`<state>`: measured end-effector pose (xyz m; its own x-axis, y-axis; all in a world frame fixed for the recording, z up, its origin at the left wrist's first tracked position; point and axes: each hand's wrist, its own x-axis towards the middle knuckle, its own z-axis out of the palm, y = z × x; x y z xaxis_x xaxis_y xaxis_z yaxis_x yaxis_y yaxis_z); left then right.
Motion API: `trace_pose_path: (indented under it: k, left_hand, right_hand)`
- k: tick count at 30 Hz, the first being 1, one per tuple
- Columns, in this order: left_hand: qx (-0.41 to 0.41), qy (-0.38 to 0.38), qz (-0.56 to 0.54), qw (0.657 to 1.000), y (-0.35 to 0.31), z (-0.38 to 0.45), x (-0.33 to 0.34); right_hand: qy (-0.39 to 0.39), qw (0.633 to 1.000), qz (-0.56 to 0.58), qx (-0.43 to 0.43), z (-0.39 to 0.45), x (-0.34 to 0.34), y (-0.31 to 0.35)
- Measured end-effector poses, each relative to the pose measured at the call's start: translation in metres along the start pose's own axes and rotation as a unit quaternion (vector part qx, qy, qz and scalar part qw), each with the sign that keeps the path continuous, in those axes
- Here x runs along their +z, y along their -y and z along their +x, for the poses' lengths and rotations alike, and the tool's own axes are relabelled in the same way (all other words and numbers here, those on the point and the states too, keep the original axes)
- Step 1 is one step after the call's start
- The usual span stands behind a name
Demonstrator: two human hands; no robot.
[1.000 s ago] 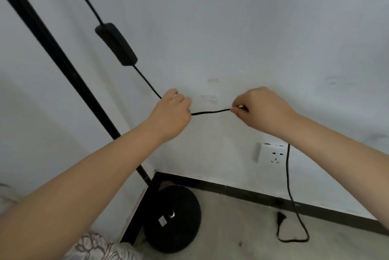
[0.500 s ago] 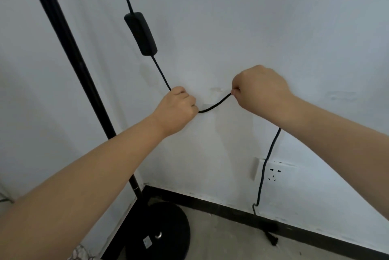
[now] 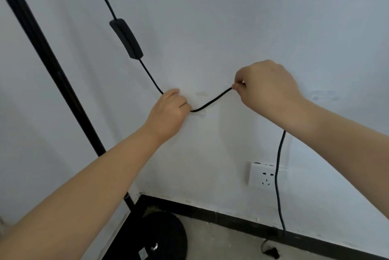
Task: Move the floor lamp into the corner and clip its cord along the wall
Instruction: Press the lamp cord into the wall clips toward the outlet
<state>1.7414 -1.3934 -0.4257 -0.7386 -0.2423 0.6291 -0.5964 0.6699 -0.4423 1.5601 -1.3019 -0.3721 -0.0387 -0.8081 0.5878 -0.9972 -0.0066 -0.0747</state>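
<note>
The black floor lamp stands in the corner, its pole (image 3: 52,74) rising from a round base (image 3: 166,236) on the floor. Its black cord (image 3: 212,101) comes down the wall through an inline switch (image 3: 126,38). My left hand (image 3: 168,112) is closed on the cord against the wall. My right hand (image 3: 267,87) pinches the cord a little higher and to the right. Between the two hands the cord sags in a short curve. Past my right arm the cord hangs down over the socket to its plug (image 3: 272,253) on the floor.
A white wall socket (image 3: 261,175) sits low on the wall under my right arm. A black skirting board (image 3: 231,217) runs along the wall's foot. Faint marks (image 3: 202,93) show on the wall between my hands.
My right hand has lifted its end of the cord, so the stretch between the hands went from level to slanted. The view has risen slightly.
</note>
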Motion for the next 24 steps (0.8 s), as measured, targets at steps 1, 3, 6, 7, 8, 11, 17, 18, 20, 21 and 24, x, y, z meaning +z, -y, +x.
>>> trace_pose_path:
  k: [1, 3, 6, 7, 8, 11, 17, 18, 20, 21, 24]
  left_hand:
    - [-0.003, -0.004, -0.003, 1.000, -0.001, -0.001, 0.001]
    - [-0.009, -0.003, -0.024, 1.000, -0.004, -0.002, 0.004]
    - [-0.026, -0.003, -0.068, 0.997, -0.011, 0.001, 0.005]
    - [-0.029, -0.001, -0.076, 0.997, -0.016, 0.001, 0.006]
    - [-0.026, -0.004, -0.087, 0.996, -0.019, 0.001, 0.007]
    - [-0.037, 0.020, -0.101, 0.994, -0.028, 0.005, 0.003]
    - [0.020, -0.004, -0.069, 0.997, -0.021, 0.024, -0.009]
    - [0.045, -0.012, -0.061, 0.997, -0.023, 0.025, -0.011]
    - [0.092, -0.036, -0.054, 0.994, -0.040, 0.022, -0.005]
    - [0.091, -0.018, -0.038, 0.995, -0.042, 0.018, -0.007]
    - [0.074, 0.014, -0.116, 0.990, -0.116, 0.043, 0.010]
  right_hand:
    - [0.003, 1.000, -0.002, 0.010, -0.004, 0.002, -0.005]
    - [0.023, 0.999, -0.013, 0.036, -0.016, 0.010, -0.016]
    - [0.069, 0.994, -0.021, 0.080, -0.038, 0.026, -0.028]
    - [0.079, 0.993, -0.017, 0.091, -0.045, 0.032, -0.031]
    - [0.085, 0.991, -0.011, 0.100, -0.051, 0.038, -0.034]
    - [0.105, 0.987, 0.033, 0.117, -0.071, 0.054, -0.041]
    - [0.276, 0.837, 0.424, 0.209, -0.085, 0.074, -0.047]
    - [0.302, 0.816, 0.444, 0.213, -0.088, 0.074, -0.051]
    - [0.346, 0.791, 0.446, 0.237, -0.103, 0.063, -0.061]
    - [0.361, 0.772, 0.456, 0.257, -0.104, 0.060, -0.065]
    - [0.308, 0.789, 0.410, 0.340, -0.144, 0.005, -0.143]
